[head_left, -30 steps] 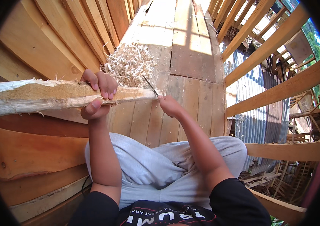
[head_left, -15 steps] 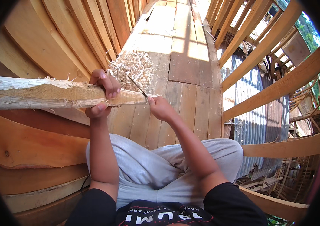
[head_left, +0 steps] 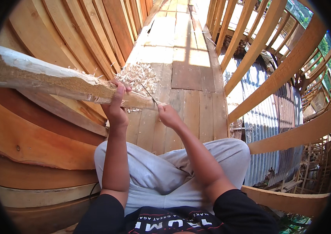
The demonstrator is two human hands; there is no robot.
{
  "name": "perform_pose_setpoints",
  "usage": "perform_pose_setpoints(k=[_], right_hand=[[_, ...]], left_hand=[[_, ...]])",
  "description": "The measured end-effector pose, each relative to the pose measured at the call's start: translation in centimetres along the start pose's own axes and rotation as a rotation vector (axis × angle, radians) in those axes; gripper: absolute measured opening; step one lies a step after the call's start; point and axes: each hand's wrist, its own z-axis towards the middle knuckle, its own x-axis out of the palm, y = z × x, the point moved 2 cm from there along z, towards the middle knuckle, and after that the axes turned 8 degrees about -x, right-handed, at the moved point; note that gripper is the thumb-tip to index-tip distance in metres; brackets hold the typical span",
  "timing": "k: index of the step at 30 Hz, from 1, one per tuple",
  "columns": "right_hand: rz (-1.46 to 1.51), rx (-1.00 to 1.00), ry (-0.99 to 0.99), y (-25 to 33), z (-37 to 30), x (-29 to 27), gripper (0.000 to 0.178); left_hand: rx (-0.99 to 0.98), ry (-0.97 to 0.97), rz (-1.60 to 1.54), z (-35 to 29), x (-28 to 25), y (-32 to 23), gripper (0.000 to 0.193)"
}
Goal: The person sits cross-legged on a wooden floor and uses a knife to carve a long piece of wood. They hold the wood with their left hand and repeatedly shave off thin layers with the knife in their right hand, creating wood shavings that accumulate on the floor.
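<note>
A long pale wooden pole, partly stripped, stretches from the left rim toward the middle, sloping down to its tapered end. Under and around it, near the narrow part, my left hand is closed on the wood. My right hand is closed at the tapered tip, gripping the handle end of a thin dark knife. The blade points up and to the left, across the pole's end. The handle itself is hidden in my fingers.
Curled wood shavings lie heaped on the plank floor beyond the pole. Plank walling rises on the left. A slatted wooden railing runs along the right, with corrugated metal sheets below it.
The pole has tilted, its left part higher and its tip slightly lower. My left hand has shifted right and turned its grip. My right hand with the knife moved slightly right and down.
</note>
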Motion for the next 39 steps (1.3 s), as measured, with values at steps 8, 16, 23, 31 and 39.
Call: perform_pose_setpoints(k=[8,16,23,31,39], right_hand=[[-0.032,-0.11,0.003,9.8,-3.8,-2.6,0.044],[0.081,0.176,-0.012,-2.0,-1.8,-1.4,0.044],[0.144,-0.052,-0.152,0.9,0.6,-2.5,0.05],[0.232,-0.05,-0.181,3.7,-0.4,-2.9,0.053],[0.224,0.144,-0.094,-4.5,0.6,-0.6,0.049]], left_hand=[[-0.067,0.178,-0.101,0.7,0.4,1.0,0.012],[-0.175,0.385,-0.135,3.2,4.1,2.5,0.017],[-0.167,0.289,-0.033,5.0,6.7,3.6,0.019],[-0.188,0.194,-0.053,7.4,6.5,4.3,0.016],[-0.078,0.061,0.082,7.4,9.1,4.6,0.009]])
